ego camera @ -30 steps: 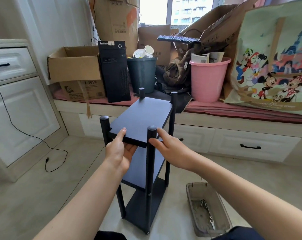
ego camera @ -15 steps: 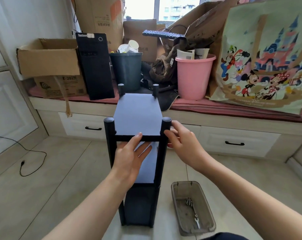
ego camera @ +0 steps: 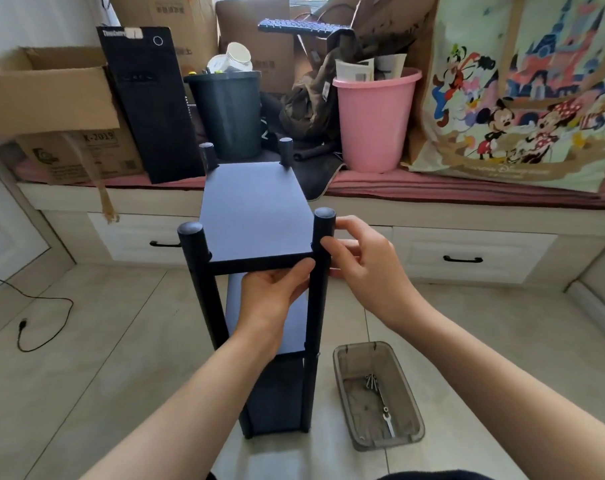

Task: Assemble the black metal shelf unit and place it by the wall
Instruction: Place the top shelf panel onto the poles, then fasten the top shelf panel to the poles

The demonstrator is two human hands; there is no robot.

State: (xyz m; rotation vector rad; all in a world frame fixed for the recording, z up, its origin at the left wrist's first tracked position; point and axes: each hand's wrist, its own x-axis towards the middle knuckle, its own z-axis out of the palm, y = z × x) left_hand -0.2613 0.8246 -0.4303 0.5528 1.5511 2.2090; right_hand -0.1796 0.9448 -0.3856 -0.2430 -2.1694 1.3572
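Standing upright at frame centre on tiled floor, black shelf unit [ego camera: 256, 216] — long axis vertical, top shelf's length running away toward window seat [ego camera: 467, 202]. Left hand [ego camera: 273, 292] cups near edge of top shelf from below; right hand [ego camera: 360, 258] pinches near-right post [ego camera: 320, 271]. Risks: tall narrow frame tipping if pulled off-centre — foot knocking parts tray [ego camera: 377, 393] lower right; near-right joint possibly loose.

Both forearms bare, reaching forward and slightly inward from the lower frame corners. Left hand [ego camera: 271, 299]: palm turned away from the camera, wrist straight, fingertips curled over the front edge of the shelf unit [ego camera: 256, 216]. Right hand [ego camera: 361, 263]: thumb in front and fingers behind, pinching the near right post just below its cap. Hands close together, not touching.
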